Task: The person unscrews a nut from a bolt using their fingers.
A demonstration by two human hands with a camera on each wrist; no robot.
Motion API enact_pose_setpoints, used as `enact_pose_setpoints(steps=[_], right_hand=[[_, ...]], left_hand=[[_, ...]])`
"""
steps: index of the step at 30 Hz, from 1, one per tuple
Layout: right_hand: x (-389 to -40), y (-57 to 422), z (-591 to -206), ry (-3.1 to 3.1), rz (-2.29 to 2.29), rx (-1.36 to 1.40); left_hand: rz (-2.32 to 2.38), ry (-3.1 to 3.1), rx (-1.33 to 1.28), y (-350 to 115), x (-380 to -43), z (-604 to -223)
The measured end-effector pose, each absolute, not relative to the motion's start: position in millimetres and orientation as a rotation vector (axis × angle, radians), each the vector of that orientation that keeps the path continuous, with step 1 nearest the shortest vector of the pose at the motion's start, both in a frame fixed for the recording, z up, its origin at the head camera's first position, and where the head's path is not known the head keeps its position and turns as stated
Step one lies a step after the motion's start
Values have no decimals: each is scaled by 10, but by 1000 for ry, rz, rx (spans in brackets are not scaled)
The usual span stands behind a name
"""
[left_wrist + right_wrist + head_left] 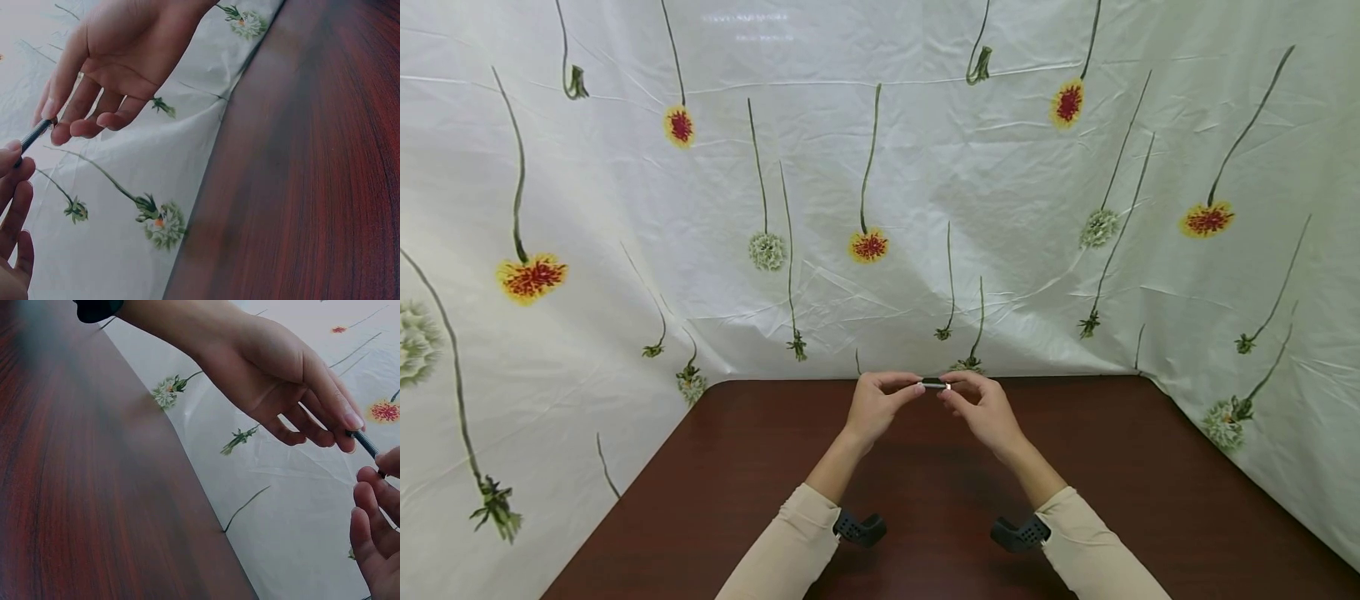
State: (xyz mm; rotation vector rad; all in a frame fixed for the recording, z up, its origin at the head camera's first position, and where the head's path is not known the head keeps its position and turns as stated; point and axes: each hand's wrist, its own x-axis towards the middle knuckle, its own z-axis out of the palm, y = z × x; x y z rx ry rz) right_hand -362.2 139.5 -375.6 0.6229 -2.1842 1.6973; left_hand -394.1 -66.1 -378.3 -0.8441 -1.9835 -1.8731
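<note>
A short, thin bolt [934,385] with a threaded metal shaft is held level between both hands, above the far part of the table. My left hand [874,408] pinches its left end between thumb and fingertips. The other end is pinched the same way by my right hand [991,414]. In the left wrist view the thread of the bolt [35,134] shows between the fingertips, with a dark piece at each end. Fingers partly cover both ends of the bolt [365,443] in the right wrist view, so their exact shape is hidden.
A dark reddish-brown wooden table [760,500] lies beneath the hands. White cloth [820,292] printed with flowers hangs behind it and along both sides. Each forearm wears a black wrist mount [861,528] near the light sleeve cuff.
</note>
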Motion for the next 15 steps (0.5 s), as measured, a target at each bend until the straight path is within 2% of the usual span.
enact_pose_setpoints(steps=[8, 15], right_hand=[[-3616, 1384, -3758, -2165, 1733, 532], [-3638, 1382, -3770, -2136, 1726, 600]], left_hand=[[-1877, -2008, -807, -645, -3942, -3774], [-1876, -2020, -795, -643, -3943, -3760]])
